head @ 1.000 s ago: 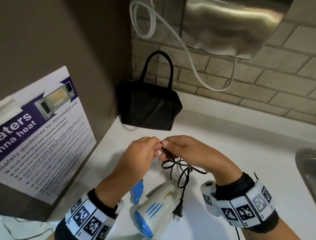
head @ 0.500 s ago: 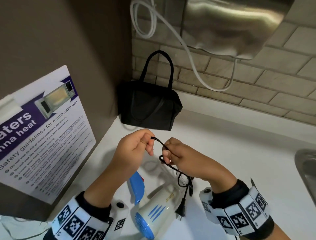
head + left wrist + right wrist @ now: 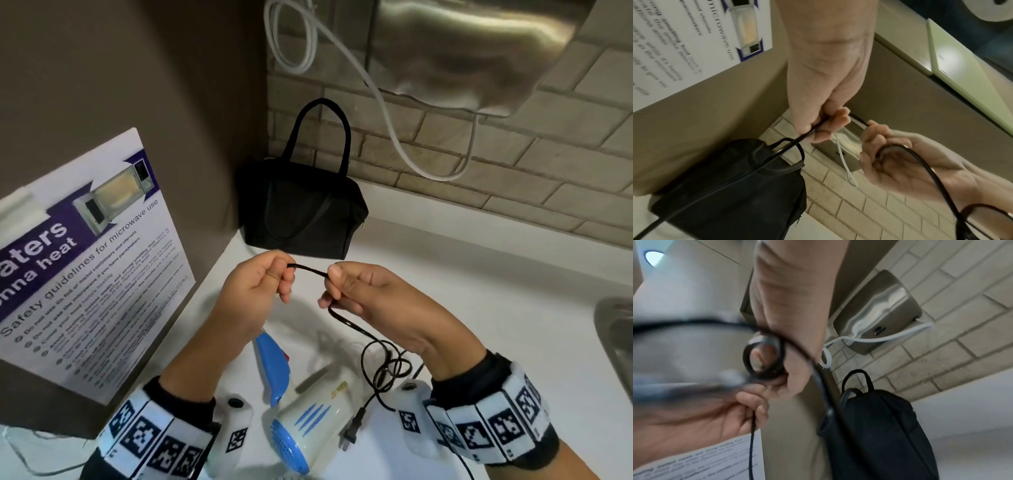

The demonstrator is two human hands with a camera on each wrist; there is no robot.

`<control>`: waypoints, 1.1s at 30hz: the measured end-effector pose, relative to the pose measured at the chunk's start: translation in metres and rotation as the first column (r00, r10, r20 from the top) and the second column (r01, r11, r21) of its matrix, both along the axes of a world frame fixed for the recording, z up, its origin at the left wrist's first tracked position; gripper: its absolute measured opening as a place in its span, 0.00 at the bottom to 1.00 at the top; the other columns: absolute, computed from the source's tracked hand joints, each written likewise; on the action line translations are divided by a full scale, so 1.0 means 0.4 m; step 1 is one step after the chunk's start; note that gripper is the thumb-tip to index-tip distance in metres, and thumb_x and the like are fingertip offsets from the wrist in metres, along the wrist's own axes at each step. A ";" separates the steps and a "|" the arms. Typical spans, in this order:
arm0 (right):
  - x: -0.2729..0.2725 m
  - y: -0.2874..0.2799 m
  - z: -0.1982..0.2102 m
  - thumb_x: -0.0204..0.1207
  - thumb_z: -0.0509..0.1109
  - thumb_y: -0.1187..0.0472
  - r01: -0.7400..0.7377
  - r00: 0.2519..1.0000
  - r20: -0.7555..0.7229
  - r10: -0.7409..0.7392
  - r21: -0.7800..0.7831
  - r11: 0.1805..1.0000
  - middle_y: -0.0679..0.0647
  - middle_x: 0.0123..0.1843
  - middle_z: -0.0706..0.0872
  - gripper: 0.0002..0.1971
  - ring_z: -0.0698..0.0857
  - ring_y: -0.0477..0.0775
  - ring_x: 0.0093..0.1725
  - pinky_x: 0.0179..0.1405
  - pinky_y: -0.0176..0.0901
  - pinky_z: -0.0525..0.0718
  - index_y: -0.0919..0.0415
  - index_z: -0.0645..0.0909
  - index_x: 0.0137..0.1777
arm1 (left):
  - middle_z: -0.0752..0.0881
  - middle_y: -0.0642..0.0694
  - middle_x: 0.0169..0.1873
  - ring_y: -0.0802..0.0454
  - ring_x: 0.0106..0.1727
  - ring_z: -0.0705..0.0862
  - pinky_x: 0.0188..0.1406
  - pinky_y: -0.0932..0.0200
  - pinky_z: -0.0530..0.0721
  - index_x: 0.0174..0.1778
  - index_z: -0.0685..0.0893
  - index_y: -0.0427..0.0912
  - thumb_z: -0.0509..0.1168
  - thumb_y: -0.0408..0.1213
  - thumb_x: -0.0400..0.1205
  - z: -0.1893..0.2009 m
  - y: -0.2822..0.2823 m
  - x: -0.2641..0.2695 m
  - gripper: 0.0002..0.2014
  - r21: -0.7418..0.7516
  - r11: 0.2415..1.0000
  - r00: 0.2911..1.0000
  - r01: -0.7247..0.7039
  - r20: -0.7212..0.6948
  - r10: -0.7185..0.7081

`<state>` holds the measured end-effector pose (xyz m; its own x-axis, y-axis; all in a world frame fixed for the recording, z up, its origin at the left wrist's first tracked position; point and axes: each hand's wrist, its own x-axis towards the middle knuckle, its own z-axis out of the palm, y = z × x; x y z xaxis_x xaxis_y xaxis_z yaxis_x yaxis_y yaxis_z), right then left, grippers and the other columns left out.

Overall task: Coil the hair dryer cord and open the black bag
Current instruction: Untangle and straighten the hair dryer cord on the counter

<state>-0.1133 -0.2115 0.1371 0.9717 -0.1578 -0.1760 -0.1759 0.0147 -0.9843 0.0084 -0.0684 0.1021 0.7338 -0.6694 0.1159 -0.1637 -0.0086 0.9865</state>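
The white and blue hair dryer (image 3: pixel 308 421) lies on the white counter (image 3: pixel 479 308) below my hands, its plug (image 3: pixel 352 428) beside it. My left hand (image 3: pixel 284 270) pinches the black cord (image 3: pixel 308 270), and my right hand (image 3: pixel 334 277) grips it a short way along. A short stretch of cord spans the gap between them. From the right hand the cord drops into loose loops (image 3: pixel 387 366) near my right wrist. In the left wrist view the cord (image 3: pixel 789 144) runs out below the left hand's fingers (image 3: pixel 838 120). The black bag (image 3: pixel 301 216) stands zipped in the corner behind, handles up.
A microwave safety poster (image 3: pixel 85 260) hangs on the brown panel to the left. On the brick-tiled wall is a steel hand dryer (image 3: pixel 479 51) with a white cable (image 3: pixel 394 130). A sink rim (image 3: pixel 616 335) shows at the right edge.
My hands have moved apart, drawing out a short length of cord between them. The loose loops now hang lower, by the right wrist.
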 end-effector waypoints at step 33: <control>0.029 -0.183 -0.253 0.78 0.70 0.55 0.344 0.884 -0.306 -0.353 -0.087 0.935 0.48 0.22 0.61 0.13 0.60 0.46 0.22 0.23 0.35 0.66 0.59 0.85 0.34 | 0.73 0.59 0.19 0.64 0.22 0.73 0.42 0.54 0.67 0.18 0.77 0.54 0.42 0.20 0.84 -0.115 0.098 0.077 0.35 -0.056 0.987 0.936 -0.150 -0.330 0.124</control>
<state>-0.1015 -0.2847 0.0359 0.7491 -0.4857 -0.4504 -0.4621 0.1039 -0.8807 0.0390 -0.0291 0.0559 0.8242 -0.5581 -0.0957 0.1629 0.0720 0.9840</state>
